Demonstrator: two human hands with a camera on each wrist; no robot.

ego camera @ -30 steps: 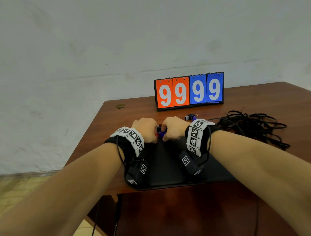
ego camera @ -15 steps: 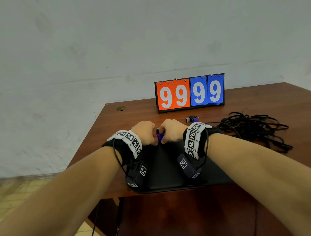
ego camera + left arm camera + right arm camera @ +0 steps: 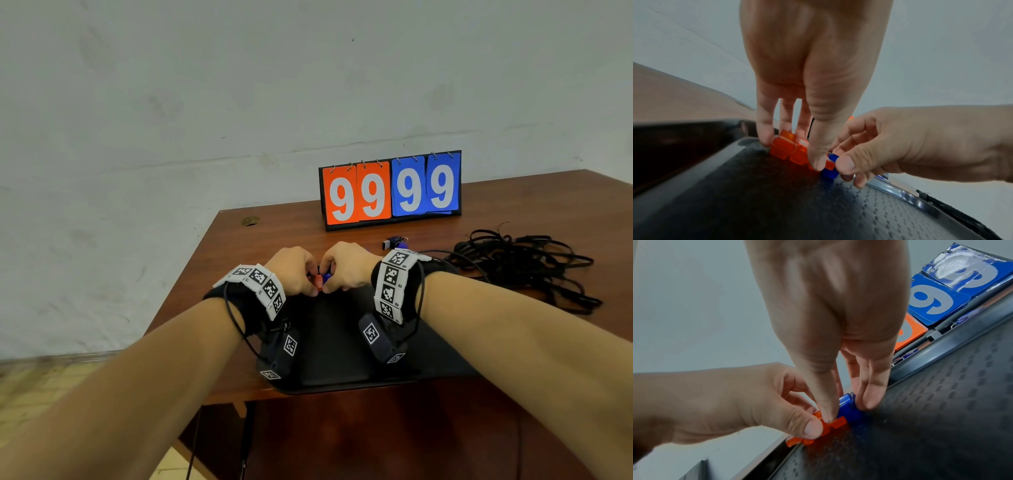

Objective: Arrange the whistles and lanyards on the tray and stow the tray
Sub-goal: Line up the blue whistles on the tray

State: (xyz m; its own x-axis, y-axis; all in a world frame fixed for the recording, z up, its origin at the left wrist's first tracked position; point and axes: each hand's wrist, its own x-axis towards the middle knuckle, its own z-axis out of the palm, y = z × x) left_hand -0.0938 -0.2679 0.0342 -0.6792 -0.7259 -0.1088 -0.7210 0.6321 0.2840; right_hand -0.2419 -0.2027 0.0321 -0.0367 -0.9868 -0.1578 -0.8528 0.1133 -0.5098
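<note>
A black textured tray [image 3: 335, 342] [image 3: 777, 203] [image 3: 920, 418] lies at the table's near edge. At its far rim my left hand [image 3: 295, 275] [image 3: 797, 146] pinches orange whistles [image 3: 319, 281] [image 3: 789, 148] [image 3: 830, 425] standing side by side on the tray. My right hand [image 3: 342, 270] [image 3: 846, 404] pinches a blue whistle [image 3: 327, 276] [image 3: 830, 165] [image 3: 849, 410] right beside them. Another blue whistle [image 3: 395, 242] lies on the table behind my right wrist. A heap of black lanyards [image 3: 524, 260] sits on the table to the right.
A flip scoreboard [image 3: 390, 190] reading 99 99 stands at the back of the brown wooden table [image 3: 260, 240]. The table's left edge drops to a tiled floor [image 3: 34, 394]. A grey wall rises behind.
Both hands have stayed together at the tray's far rim. An orange whistle now shows between the fingers where mostly blue showed before.
</note>
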